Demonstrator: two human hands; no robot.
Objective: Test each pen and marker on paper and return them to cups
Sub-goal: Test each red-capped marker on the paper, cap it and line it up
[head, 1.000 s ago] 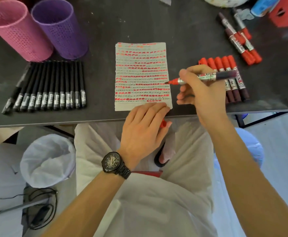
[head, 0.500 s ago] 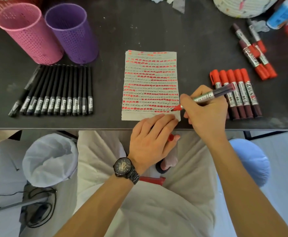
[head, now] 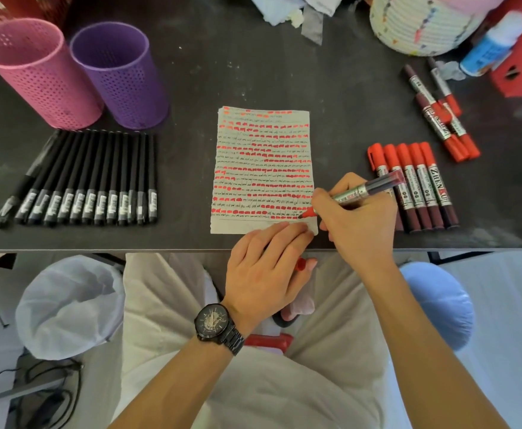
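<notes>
cups: a pink perforated cup [head: 37, 72] and a purple perforated cup [head: 120, 75] are standing side by side at the far left of the dark counter [head: 253, 66]
pens: a row of capped black pens [head: 89, 181] is lying just in front of them
paper: the lined white sheet of paper [head: 263, 150] is sitting mid-counter, nearly filled with red dashes and black scribbles
left hand: the left hand [head: 266, 270] is pressing flat fingers on the sheet's near edge, grip spread, and the thumb looks to be pinching a small red cap [head: 300, 264]
right hand: the right hand [head: 358, 224] is pinching the uncapped red marker [head: 362, 191], with its tip touching the bottom row at the right edge
spares: five capped red markers [head: 414, 181] are lying just right of it
risk: the tip's working right by the corner, so it could be running off onto the counter. The cap could be slipping into the lap if that thumb is loosening.
</notes>
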